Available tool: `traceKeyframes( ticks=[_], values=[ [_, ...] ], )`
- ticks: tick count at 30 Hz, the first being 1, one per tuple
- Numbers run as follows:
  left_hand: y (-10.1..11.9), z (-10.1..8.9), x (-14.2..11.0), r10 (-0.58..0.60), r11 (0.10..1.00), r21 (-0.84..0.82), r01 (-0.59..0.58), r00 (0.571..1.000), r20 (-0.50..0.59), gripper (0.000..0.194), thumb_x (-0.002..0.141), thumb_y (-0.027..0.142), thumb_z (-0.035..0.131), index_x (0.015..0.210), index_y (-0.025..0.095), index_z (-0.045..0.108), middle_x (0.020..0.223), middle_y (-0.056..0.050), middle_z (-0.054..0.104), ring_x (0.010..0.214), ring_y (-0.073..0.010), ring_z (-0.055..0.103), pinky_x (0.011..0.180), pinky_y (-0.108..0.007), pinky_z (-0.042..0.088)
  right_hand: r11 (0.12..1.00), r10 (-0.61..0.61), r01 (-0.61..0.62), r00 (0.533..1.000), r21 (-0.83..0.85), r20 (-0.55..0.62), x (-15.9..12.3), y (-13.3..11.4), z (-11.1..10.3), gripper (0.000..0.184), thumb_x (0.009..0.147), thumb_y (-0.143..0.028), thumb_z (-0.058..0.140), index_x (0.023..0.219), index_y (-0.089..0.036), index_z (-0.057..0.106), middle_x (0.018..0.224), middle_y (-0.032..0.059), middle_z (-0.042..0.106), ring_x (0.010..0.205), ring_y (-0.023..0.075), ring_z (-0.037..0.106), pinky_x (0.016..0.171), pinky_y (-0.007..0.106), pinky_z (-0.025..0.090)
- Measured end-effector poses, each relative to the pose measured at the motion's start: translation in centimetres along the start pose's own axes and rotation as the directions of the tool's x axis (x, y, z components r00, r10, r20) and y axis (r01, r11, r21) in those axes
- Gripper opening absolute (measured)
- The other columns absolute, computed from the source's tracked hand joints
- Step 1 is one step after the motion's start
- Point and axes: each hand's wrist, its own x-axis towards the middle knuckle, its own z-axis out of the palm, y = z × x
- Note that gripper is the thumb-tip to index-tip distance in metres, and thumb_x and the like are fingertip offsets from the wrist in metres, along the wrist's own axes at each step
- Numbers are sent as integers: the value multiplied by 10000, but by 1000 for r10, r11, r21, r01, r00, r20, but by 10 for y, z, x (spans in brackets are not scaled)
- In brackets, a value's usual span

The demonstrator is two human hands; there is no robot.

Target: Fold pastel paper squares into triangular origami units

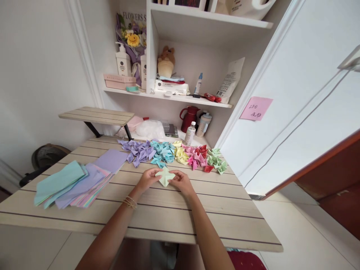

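Observation:
A pale green piece of folded origami paper (165,177) is held just above the desk, partly folded into a pointed shape with creases across it. My left hand (149,178) pinches its left corner between thumb and fingers. On the opposite corner, my right hand (181,181) grips the paper the same way. Beyond my hands lie finished folded paper pieces in colour groups: purple (140,152), blue (163,153), yellow (181,154), pink (197,157), red (208,169) and green (218,163).
Stacks of coloured paper sheets (73,183) fan out on the left of the slatted desk (168,217). A small raised stand (97,115) is at the back left. A clear bottle (190,134) and a red jug (189,119) stand behind the folded pieces, below shelves.

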Motion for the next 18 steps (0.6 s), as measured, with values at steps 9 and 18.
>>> traceKeyframes(
  ticks=[9, 18],
  values=[
    [-5, -2, 1, 33, 982, 187, -35, 999, 17, 308, 618, 337, 719, 816, 109, 654, 579, 8, 594, 537, -105, 536, 521, -205, 413, 935, -219, 186, 973, -301, -77, 1, 0, -3, 221, 684, -381, 659, 798, -205, 729, 730, 45, 606, 575, 136, 478, 522, 253, 370],
    [-4, 4, -1, 31, 995, 96, -37, 998, 62, 309, 700, 423, 628, 771, 123, 594, 650, -28, 623, 611, -141, 598, 598, -251, 469, 907, -255, 230, 967, -353, -23, -2, -1, 5, 215, 694, -363, 648, 801, -191, 719, 748, 57, 664, 635, 163, 558, 537, 242, 410]
  ],
)
